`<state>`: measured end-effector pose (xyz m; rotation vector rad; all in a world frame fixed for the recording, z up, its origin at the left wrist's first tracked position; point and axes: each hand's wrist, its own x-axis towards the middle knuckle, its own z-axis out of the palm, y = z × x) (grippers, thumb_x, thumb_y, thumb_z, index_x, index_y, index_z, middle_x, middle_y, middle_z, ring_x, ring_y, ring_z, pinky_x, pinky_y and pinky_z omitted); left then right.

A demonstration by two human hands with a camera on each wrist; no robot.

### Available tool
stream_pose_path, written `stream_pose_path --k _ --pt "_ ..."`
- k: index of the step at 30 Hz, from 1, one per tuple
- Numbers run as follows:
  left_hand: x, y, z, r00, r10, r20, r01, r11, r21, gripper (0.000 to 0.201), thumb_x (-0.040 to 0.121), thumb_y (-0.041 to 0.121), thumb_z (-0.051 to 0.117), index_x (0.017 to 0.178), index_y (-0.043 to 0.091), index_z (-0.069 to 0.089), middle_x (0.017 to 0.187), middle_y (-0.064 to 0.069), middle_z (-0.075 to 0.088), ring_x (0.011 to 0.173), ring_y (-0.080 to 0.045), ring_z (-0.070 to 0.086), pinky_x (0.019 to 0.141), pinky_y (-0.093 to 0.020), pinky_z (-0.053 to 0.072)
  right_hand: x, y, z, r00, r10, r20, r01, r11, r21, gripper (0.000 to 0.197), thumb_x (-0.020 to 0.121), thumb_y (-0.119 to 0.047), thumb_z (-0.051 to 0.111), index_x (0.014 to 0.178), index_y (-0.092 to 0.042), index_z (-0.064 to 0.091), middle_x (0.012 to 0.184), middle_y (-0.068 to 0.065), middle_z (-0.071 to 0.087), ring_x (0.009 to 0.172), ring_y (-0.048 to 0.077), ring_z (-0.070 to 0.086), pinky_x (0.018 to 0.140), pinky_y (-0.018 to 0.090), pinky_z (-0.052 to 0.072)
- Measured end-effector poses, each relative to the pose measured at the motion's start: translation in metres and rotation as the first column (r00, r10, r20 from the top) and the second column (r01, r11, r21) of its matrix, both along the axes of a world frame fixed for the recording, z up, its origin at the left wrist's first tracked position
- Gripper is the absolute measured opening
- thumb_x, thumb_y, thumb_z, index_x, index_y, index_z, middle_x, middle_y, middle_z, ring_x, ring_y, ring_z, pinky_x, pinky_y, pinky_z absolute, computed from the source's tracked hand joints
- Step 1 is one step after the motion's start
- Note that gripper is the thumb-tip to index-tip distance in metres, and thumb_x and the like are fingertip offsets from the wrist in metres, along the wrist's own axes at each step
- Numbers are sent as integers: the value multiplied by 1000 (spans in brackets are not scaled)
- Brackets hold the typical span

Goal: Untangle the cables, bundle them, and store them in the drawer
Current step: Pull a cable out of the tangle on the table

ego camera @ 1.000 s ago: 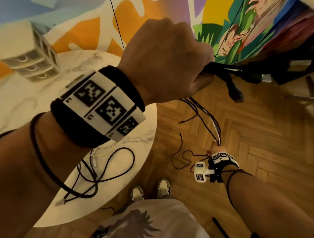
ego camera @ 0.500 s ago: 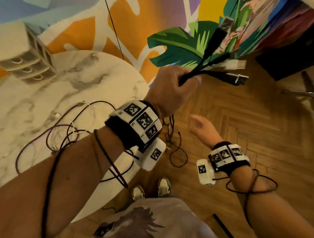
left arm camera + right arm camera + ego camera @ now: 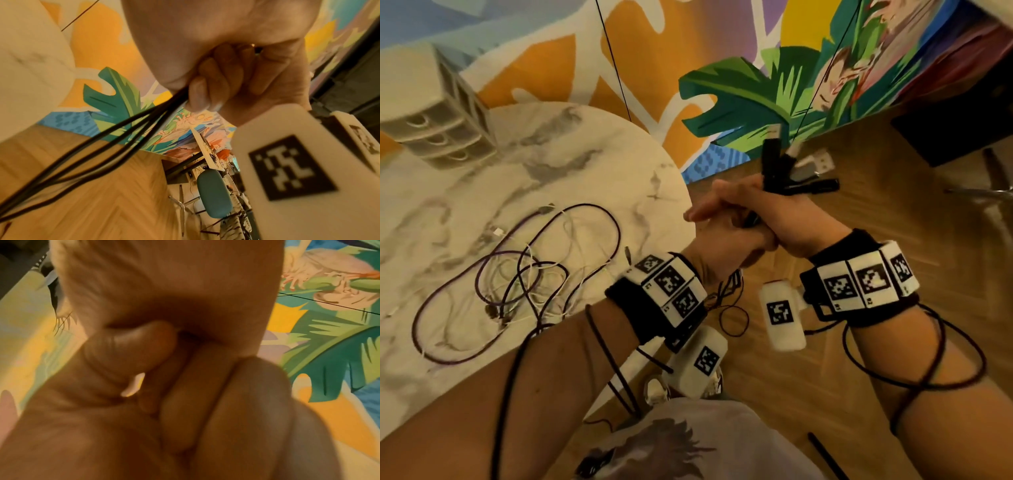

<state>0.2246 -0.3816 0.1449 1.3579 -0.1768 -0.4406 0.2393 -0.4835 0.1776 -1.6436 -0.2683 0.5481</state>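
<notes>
The black cables [image 3: 779, 181] are gathered into one bunch held up in front of the person, over the wooden floor [image 3: 876, 212] at about 1 o'clock in the head view. Their plug ends fan out above the fists, and the strands [image 3: 115, 139] hang down and away below, as the left wrist view shows. The left hand [image 3: 726, 240] is curled tight round the bunch. The right hand [image 3: 787, 219] meets it from 3 o'clock; its fingers [image 3: 205, 386] are curled too, but what its grip pinches I cannot tell, as the cables are hidden there. Holding the plugs level at one end probably keeps the lengths lined up for bundling (a judgement, not a thing seen).

A second lot, purple and white cables [image 3: 517, 274], lies looped together on the marble surface [image 3: 602, 144] at 9 o'clock, not yet sorted. The small drawer unit [image 3: 438, 133] stands at the surface's far edge, about 10 o'clock, its drawers closed, so storing is still to come. The painted wall [image 3: 739, 92] rises behind.
</notes>
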Motion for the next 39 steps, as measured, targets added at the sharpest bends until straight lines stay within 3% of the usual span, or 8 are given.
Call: stream_pose_path --k 3,6,8,13,22,30,34,39 --pt "-1 6 -12 992 -66 -109 74 994 74 23 60 6 54 42 19 55 38 7 42 37 -5 38 42 -19 29 -1 4 0 998 26 -64 -30 997 -67 49 102 -29 36 91 1 73 99 13 73 96 29 68 91 37 53" --pt "-4 8 -11 994 -103 -32 107 978 181 24 79 3 61 59 16 57 50 8 54 50 -1 50 53 -18 37 -6 5 -4 991 -78 -106 70 995 -73 50 103 -28 33 91 -1 74 95 12 74 71 19 67 54 18 52" --pt "-4 16 -21 973 -197 120 140 917 373 10 89 20 57 80 18 59 76 3 63 74 -6 59 68 -23 45 -5 4 -10 975 -199 -103 198 980 -13 49 103 -26 33 93 2 72 96 12 74 80 23 68 62 20 54" --pt "1 68 -73 906 -414 89 79 371 925 55 86 59 48 125 21 48 122 -4 50 112 -22 47 95 -41 40 2 -2 -13 923 -335 -189 372 903 214 58 103 -26 24 81 6 68 81 24 71 71 34 70 67 37 57" --pt "-48 71 -137 722 -560 -405 515 44 856 26 97 29 45 113 11 53 121 -12 56 106 -25 53 85 -30 40 0 1 -15 861 -458 -219 507 805 309 51 102 -27 31 64 -3 56 44 5 51 30 10 27 41 23 38" --pt "-56 45 -136 785 -473 -400 611 487 624 21 90 22 53 81 8 67 81 -9 61 76 -25 61 68 -30 44 -3 -9 -22 826 -537 -173 564 792 234 51 101 -30 34 59 -9 52 43 0 40 39 15 30 42 24 27" --pt "-60 67 -149 800 -459 -386 558 333 760 63 88 31 58 144 32 29 152 1 25 134 -22 37 105 -35 38 -6 -10 -25 836 -522 -171 548 810 207 52 102 -29 32 58 -9 51 41 -1 39 41 17 26 42 25 26" --pt "-53 109 -141 910 -314 -271 396 466 791 24 93 25 50 110 13 61 104 -7 64 82 -21 64 78 -33 52 -13 -3 -41 844 -513 -154 532 838 125 53 102 -30 33 56 -12 51 42 -1 37 42 19 27 42 25 28"
